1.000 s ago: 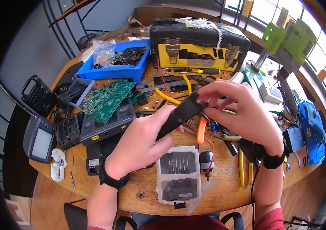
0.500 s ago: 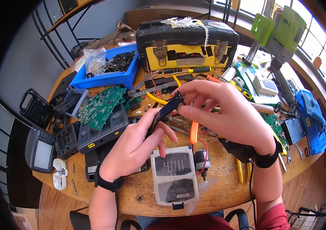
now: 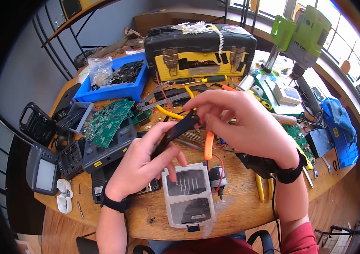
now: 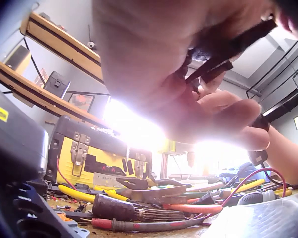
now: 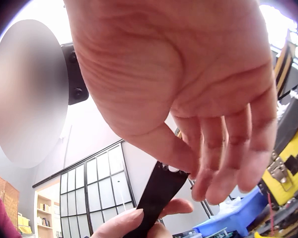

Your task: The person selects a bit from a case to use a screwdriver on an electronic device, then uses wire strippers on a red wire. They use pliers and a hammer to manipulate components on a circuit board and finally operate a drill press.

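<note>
A long black plastic piece [image 3: 175, 132] is held in the air above the table, between the two hands. The left hand [image 3: 139, 163] grips its lower end, thumb along one side. At the upper end, the right hand [image 3: 239, 122] has its thumb and fingertips bent close to the edge. In the right wrist view the black piece [image 5: 161, 191] shows notches at its top, beside the right thumb [image 5: 174, 153]; whether the fingertips pinch it is hard to tell. Below lies a clear-lidded case [image 3: 189, 194] with thin bits inside.
A yellow and black toolbox [image 3: 199, 55] stands at the back, with a blue bin [image 3: 116, 91] to its left. Green circuit boards [image 3: 108, 120] lie at left. Pliers with orange handles [image 3: 208, 146], a small rotary tool [image 3: 218, 177] and a green drill [image 3: 307, 38] are to the right.
The black piece has turned from its broad face to a narrower view and sits lower and further left in the head view. Both hands moved with it; the head view has shifted too.
</note>
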`<state>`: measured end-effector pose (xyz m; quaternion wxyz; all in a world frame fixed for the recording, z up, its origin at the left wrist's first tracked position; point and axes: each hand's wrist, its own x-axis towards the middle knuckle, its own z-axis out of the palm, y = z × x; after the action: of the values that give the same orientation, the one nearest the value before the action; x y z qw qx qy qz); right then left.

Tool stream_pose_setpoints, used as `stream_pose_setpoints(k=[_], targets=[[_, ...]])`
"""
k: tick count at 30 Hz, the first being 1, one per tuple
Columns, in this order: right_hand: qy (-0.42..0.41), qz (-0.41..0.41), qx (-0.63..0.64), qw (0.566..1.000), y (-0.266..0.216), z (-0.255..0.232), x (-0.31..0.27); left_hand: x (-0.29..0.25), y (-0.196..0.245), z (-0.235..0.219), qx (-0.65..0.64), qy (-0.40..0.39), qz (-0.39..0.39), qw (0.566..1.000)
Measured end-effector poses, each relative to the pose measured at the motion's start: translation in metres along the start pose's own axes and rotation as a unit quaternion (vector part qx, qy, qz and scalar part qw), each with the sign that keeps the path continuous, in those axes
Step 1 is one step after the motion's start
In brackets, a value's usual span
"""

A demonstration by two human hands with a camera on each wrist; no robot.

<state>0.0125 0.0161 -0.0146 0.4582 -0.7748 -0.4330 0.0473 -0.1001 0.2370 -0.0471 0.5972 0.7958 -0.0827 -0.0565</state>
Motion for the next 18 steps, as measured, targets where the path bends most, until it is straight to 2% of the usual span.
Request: stream_pose_setpoints(k=[3,12,14,15,17,18], targets=[[0.01,-0.002,0.002,1.0,0.0,-0.004,-0.001,0.001,-0.002,0.001,-0.002,0.02,0.001,1.0],[0.014,-0.016,-0.004,1.0,-0.001,-0.006,-0.002,0.0,-0.004,0.0,0.0,0.014,0.007,1.0],[0.012,0.016,-0.04,0.999,-0.002,-0.017,-0.001,0.001,-0.004,0.001,0.004,0.012,0.017,1.0],[0.005,0.04,-0.108,0.993,0.0,-0.028,-0.003,0.0,-0.004,0.002,0.011,0.017,0.021,1.0],[0.078,0.098,-0.135,0.983,0.009,-0.051,-0.006,0.0,-0.004,0.002,0.014,0.022,0.028,0.999],[0.103,0.083,-0.187,0.973,0.024,-0.065,-0.007,0.001,-0.004,0.002,0.015,0.023,0.029,0.999]])
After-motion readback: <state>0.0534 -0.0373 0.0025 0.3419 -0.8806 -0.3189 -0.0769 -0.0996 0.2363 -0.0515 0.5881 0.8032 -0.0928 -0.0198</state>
